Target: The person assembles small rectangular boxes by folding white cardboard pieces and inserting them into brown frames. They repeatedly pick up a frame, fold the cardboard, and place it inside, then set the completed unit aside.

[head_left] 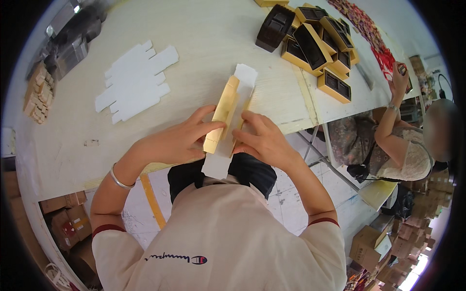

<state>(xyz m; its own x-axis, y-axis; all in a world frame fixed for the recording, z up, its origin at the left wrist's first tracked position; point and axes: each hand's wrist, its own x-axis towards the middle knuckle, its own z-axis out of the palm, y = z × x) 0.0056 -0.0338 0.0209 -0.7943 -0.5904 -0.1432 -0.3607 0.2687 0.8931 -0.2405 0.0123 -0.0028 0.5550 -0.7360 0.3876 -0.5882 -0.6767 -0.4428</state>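
Note:
A partly folded carton (224, 114), gold outside and white inside, lies at the table's near edge between my hands. Its left wall stands up in gold, and a white end flap (246, 75) lies flat at the far end. My left hand (187, 136) grips the left gold wall between thumb and fingers. On the other side, my right hand (266, 139) holds the right wall, its thumb and fingertips bent around the edge. Left of the carton rests a stack of flat white carton blanks (138, 82), their tabs fanned out.
Gold boxes with dark brown inserts (335, 87) are piled at the far right, beside a stack of dark trays (274, 28). Small wooden pieces (40, 94) and metal items (70, 58) sit at the far left. Another person (403, 140) works at the right.

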